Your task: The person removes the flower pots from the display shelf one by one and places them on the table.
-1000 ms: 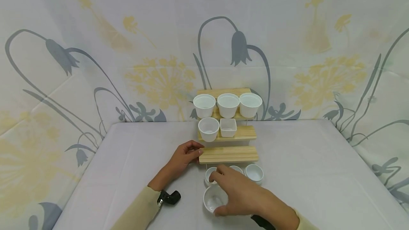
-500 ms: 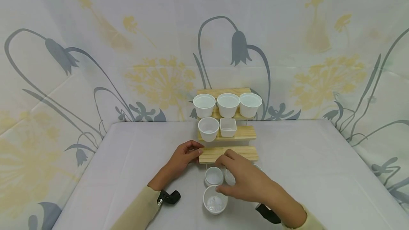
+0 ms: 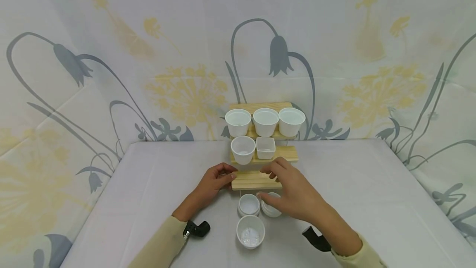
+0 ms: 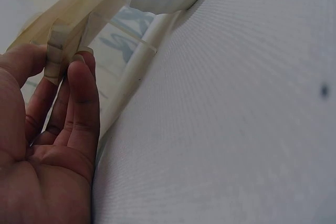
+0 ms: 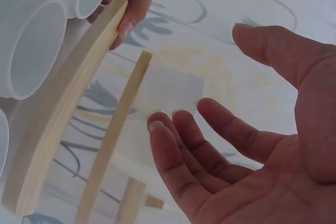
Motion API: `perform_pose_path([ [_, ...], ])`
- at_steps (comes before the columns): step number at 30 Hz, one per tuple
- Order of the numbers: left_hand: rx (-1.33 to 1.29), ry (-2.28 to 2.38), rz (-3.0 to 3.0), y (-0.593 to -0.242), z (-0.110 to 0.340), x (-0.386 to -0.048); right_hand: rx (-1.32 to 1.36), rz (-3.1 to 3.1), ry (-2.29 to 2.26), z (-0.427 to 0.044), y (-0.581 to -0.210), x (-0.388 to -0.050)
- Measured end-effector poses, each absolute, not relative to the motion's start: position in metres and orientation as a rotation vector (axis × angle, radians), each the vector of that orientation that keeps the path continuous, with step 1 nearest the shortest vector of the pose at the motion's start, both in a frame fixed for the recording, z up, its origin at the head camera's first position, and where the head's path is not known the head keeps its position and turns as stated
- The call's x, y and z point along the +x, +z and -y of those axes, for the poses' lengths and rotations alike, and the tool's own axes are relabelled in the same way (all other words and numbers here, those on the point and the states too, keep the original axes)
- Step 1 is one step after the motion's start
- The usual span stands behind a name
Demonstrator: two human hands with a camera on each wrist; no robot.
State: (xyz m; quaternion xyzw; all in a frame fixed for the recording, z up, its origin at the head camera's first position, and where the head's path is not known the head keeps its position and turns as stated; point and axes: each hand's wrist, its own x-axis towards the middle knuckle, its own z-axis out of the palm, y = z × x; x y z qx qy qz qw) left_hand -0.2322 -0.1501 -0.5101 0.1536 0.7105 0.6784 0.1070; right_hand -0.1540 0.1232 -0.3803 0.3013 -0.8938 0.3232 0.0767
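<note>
Left hand (image 3: pixel 213 183) pinching lowest board (image 3: pixel 249 180) by left end, right hand (image 3: pixel 297 193) spread loosely near right end, small jars (image 3: pixel 249 205) in front, larger cup (image 3: pixel 243 224) nearest, shiny patch (image 3: pixel 250 237) inside, contents unclear, round cup (image 3: pixel 243 155) and square cup (image 3: pixel 265 152) on board above (image 3: pixel 289 154), three cups (image 3: pixel 265 124) higher.

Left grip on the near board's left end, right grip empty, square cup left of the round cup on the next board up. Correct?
Not quite: the square cup is right of the round cup on the next board up, per the head view. The rest holds: left grip on the near board's left end, right grip empty.
</note>
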Motion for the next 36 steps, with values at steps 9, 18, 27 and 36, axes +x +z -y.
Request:
perform_pose_path([
  [9,0.464,2.001,-2.088,-0.510,0.150,-0.233,0.847,2.543,1.009,-0.129,-0.382,-0.166],
  [18,0.463,2.008,-2.075,-0.509,0.150,-0.233,0.775,2.487,1.064,-0.134,-0.385,-0.175],
  [27,0.467,2.011,-2.079,-0.512,0.151,-0.234,0.686,2.452,1.129,-0.138,-0.391,-0.191],
  [36,0.483,2.018,-2.075,-0.510,0.151,-0.232,0.559,2.491,1.281,-0.138,-0.395,-0.204],
])
